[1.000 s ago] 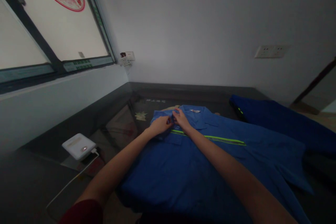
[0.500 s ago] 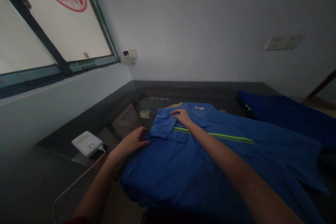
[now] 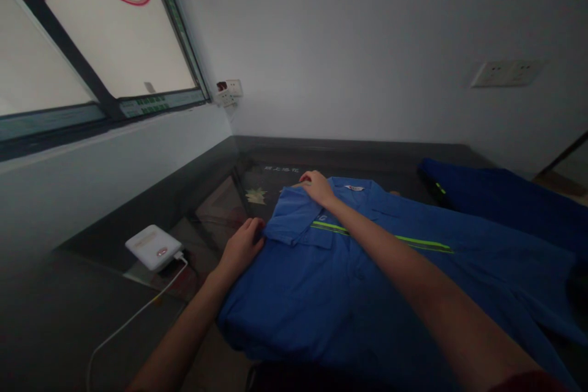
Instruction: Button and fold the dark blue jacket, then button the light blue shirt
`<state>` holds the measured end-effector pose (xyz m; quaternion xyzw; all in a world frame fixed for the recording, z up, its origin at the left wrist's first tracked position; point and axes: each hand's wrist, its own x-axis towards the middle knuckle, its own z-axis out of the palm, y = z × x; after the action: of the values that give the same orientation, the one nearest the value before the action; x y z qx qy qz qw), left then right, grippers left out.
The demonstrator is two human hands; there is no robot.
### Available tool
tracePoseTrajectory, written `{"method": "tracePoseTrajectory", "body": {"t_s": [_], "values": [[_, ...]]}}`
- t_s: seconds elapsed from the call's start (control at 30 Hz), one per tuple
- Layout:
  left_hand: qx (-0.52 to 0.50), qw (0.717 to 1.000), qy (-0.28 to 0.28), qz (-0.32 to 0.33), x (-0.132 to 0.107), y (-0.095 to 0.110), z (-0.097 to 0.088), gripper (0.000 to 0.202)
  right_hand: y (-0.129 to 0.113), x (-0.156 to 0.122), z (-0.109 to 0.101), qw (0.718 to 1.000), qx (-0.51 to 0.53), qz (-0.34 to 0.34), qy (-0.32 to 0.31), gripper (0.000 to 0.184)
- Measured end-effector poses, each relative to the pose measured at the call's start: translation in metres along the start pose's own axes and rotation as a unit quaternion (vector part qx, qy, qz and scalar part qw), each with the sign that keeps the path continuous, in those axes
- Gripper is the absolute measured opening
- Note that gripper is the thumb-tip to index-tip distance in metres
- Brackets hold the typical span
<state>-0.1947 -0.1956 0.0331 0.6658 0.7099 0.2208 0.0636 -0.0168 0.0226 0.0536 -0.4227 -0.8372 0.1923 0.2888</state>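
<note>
A blue work jacket (image 3: 294, 294) with a yellow-green stripe lies spread on the dark table, collar pointing away from me. Its left sleeve is folded inward over the chest. My left hand (image 3: 241, 246) is closed at the left edge of the fold, thumb and fingers together on the cloth. Across the front reaches my right arm; my right hand (image 3: 318, 188) has its fingers curled over the far shoulder edge beside the collar. Some of its fingertips are hidden behind the cloth.
On the left, a white power bank (image 3: 154, 248) with a plugged-in cable sits on the dark glossy table (image 3: 193, 196). A darker blue garment (image 3: 500, 202) lies at the right. The window (image 3: 105, 37) and wall sockets (image 3: 508, 73) are beyond.
My right hand has shifted from the folded sleeve to the far shoulder edge. My left hand has moved slightly up and right, its fingers closing at the jacket's edge.
</note>
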Motion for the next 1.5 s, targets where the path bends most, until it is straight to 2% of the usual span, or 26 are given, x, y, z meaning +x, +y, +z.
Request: {"method": "tracePoseTrajectory", "body": {"t_s": [0.1,0.27,0.57,0.7,0.97,1.33,1.5], "values": [[-0.014,0.999,0.016,0.026,-0.001,0.000,0.001,0.019,-0.017,0.017,0.023,0.998,-0.029,0.015,-0.060,0.017],[-0.017,0.997,0.015,0.079,-0.002,0.000,0.000,0.020,-0.029,0.034,0.060,0.996,-0.034,0.039,-0.077,0.021],[0.000,0.995,-0.019,0.093,-0.001,-0.006,-0.001,0.027,-0.024,0.047,0.083,0.996,-0.036,0.038,-0.067,0.019],[0.002,0.996,-0.022,0.085,-0.001,-0.006,-0.001,0.025,-0.025,0.040,0.088,0.997,-0.041,0.038,-0.049,0.017],[-0.039,0.998,0.018,0.041,-0.003,-0.006,0.001,0.024,-0.026,0.034,0.084,0.998,-0.033,0.036,-0.039,0.018],[-0.041,0.998,-0.004,0.052,-0.003,-0.002,0.000,0.020,-0.020,0.060,0.080,0.991,0.007,0.021,-0.131,0.021],[-0.028,0.998,-0.016,0.048,-0.004,-0.002,-0.001,0.018,-0.012,0.063,0.076,0.989,0.019,0.025,-0.142,0.028]]}}
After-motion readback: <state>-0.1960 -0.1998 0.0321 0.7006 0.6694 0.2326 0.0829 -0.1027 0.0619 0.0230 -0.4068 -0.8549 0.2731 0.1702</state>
